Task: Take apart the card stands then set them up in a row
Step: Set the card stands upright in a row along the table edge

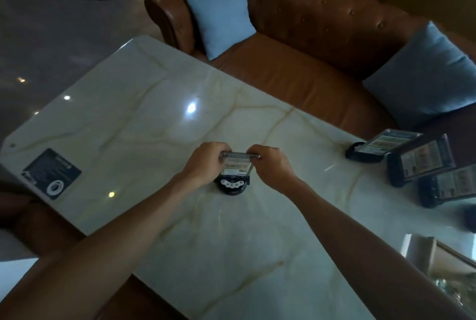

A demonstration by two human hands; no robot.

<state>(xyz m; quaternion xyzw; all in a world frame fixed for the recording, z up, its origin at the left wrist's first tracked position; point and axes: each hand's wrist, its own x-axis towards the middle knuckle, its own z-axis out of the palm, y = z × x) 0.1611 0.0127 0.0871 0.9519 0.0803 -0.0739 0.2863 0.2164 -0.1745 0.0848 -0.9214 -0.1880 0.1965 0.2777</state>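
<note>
A card stand (pixel 235 168) stands on the marble table (pixel 154 119) in the middle, its clear panel rising from a black base (pixel 232 186). My left hand (pixel 203 162) grips the panel's top left corner. My right hand (pixel 270 165) grips its top right corner. At the right edge of the table three more card stands sit close together: one leaning back (pixel 381 143), one behind it (pixel 422 158) and one nearest the edge of the view (pixel 450 186).
A black square sticker with a white ring (pixel 51 174) lies flat at the table's left end. A brown leather sofa (pixel 309 36) with two blue cushions (pixel 219 8) (pixel 425 75) runs along the far side. A dark object (pixel 471 216) shows at the right edge.
</note>
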